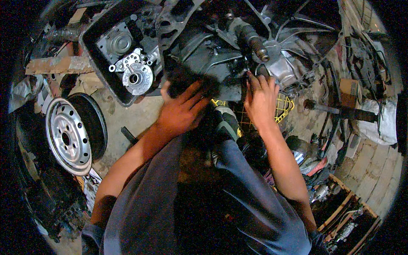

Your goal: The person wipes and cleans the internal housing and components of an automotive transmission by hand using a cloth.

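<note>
A dark metal housing [221, 63] lies ahead of me, with a splined shaft [257, 46] and a silver casting [284, 70] on its right. My left hand [182, 106] is at the housing's lower edge, fingers curled over something dark that is too shadowed to make out. My right hand [260, 100] has its fingers bent together at the housing's edge below the shaft; whatever is between the fingertips is hidden. A black tray [91, 42] with silver parts [136, 76] sits left of my left hand. A yellow plastic crate [284, 108] shows beneath the housing.
Two wheel rims [68, 136] stand on the concrete floor [119, 110] at the left, near a wooden board [57, 66]. Clutter, a cardboard box [348, 91] and a white sack [376, 123] are at the right. A wooden box [357, 204] of metal parts is at lower right.
</note>
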A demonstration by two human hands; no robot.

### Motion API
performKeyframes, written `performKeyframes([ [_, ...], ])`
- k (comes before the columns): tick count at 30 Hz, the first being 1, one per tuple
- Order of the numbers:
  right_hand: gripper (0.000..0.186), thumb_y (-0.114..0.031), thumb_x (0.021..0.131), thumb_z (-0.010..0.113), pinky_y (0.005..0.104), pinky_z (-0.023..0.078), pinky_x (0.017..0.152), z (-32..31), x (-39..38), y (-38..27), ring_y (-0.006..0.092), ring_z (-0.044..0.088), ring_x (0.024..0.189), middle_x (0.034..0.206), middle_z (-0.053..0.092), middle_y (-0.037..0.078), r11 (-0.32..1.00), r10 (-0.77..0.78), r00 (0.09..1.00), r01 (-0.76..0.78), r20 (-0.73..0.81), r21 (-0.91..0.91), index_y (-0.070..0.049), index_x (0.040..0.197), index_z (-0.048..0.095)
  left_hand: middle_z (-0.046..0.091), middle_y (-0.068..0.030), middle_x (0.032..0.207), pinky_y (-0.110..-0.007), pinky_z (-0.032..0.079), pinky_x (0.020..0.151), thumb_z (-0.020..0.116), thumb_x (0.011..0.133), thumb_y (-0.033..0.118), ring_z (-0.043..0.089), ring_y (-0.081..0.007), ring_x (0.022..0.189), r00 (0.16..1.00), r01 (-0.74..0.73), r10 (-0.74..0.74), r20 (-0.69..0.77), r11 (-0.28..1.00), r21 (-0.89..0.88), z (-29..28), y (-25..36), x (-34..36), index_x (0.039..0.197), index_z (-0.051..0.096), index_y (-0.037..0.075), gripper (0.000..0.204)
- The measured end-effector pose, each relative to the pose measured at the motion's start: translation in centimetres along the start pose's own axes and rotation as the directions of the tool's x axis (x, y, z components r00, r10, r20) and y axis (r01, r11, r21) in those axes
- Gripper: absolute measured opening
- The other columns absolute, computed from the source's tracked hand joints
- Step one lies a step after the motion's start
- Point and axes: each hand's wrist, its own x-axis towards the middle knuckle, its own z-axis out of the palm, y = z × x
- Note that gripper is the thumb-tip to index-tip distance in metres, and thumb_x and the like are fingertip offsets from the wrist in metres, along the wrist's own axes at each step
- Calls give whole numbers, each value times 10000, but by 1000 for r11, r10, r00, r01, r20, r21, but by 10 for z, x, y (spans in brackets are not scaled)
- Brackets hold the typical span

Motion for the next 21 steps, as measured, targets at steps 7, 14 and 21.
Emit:
performKeyframes([
  [7,440,-143,797,745,538,398,978,-9,-2,3,391,517,1206,1197,657,140,998,44,986,-36,158,-52,-82,1232,707,622,2,1389,-794,188,1038,792,735,293,451,-234,1446,997,-4,3,-72,1000,-16,1,1,2,1296,657,206,584],
  [14,335,-152,854,712,549,394,960,1,-8,-2,390,525,1175,1152,663,144,998,54,994,-50,95,-39,-65,1177,721,660,8,1312,-768,229,1031,791,748,259,505,-224,1381,996,6,-7,-91,1000,-8,-1,4,1,1206,703,197,470],
  [21,344,-189,867,702,532,399,986,0,-8,-4,394,527,1187,1198,656,162,997,20,989,-9,146,-71,-57,1185,703,662,14,1289,-727,260,1036,796,760,248,512,-220,1362,985,-12,15,-174,1000,18,0,4,7,1181,710,195,433],
])
